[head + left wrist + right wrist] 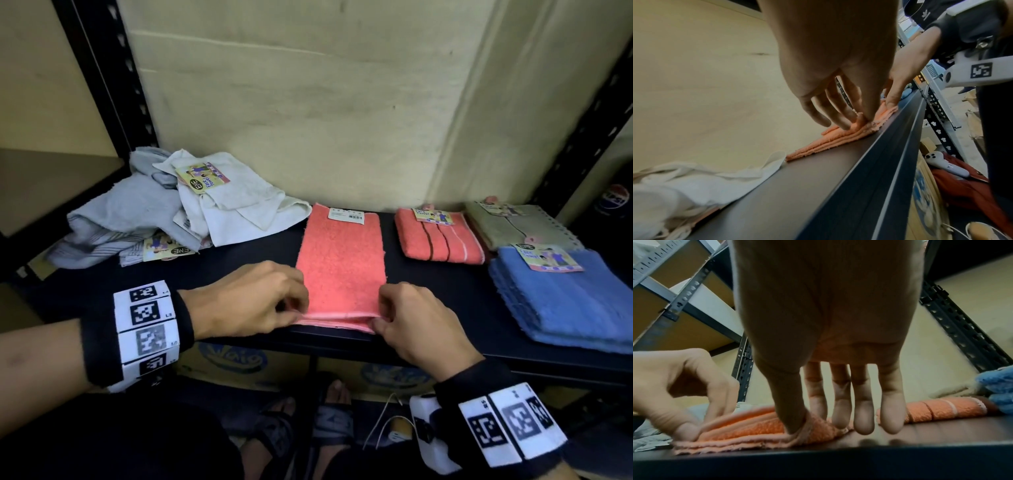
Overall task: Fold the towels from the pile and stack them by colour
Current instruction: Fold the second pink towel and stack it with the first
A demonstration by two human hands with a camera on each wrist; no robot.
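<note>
An orange towel lies folded into a long strip in the middle of the dark shelf. My left hand pinches its near-left corner and my right hand pinches its near-right corner. In the left wrist view the left hand holds the layered orange towel by its edge. The right wrist view shows the right hand with thumb and forefinger on the orange towel, its other fingers pointing down. An unfolded pile of white and grey towels sits at the back left.
At the right lie a folded orange stack, a folded beige towel and a blue stack. Black shelf uprights flank the bay, with a wall behind. Cardboard boxes sit under the shelf's front edge.
</note>
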